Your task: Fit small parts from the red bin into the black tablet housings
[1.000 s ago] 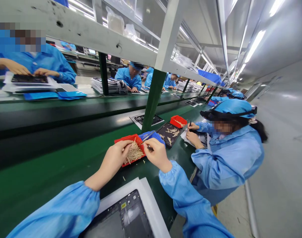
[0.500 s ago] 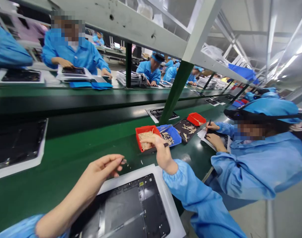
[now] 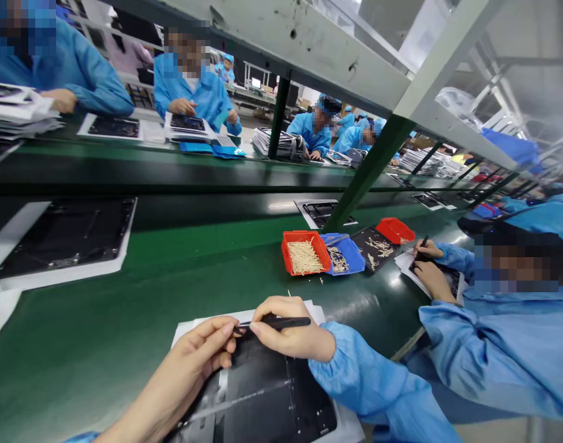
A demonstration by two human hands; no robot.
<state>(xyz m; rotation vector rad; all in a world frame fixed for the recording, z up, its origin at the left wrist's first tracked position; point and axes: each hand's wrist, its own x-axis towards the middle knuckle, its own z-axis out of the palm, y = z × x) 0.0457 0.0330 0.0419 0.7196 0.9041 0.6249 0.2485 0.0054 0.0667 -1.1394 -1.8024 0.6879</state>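
Observation:
My right hand (image 3: 295, 332) grips black tweezers (image 3: 290, 322), their tip pointing left to the fingertips of my left hand (image 3: 198, 354). Thumb and forefinger of the left hand are pinched on a tiny dark piece, too small to name. Both hands hover over a black tablet housing (image 3: 258, 394), which lies on white paper (image 3: 348, 424). The hands and forearms hide part of its upper and left sides.
Ahead stand a red bin (image 3: 287, 263) and a blue bin (image 3: 356, 264) holding pale strips, beside a black panel (image 3: 367, 237). A green post (image 3: 368, 172) rises behind. Another housing (image 3: 73, 237) lies left. A co-worker's hand (image 3: 433, 280) works at right.
My right hand has come down from over the bins to my left hand, bringing the tweezers to its fingertips. The view has shifted left.

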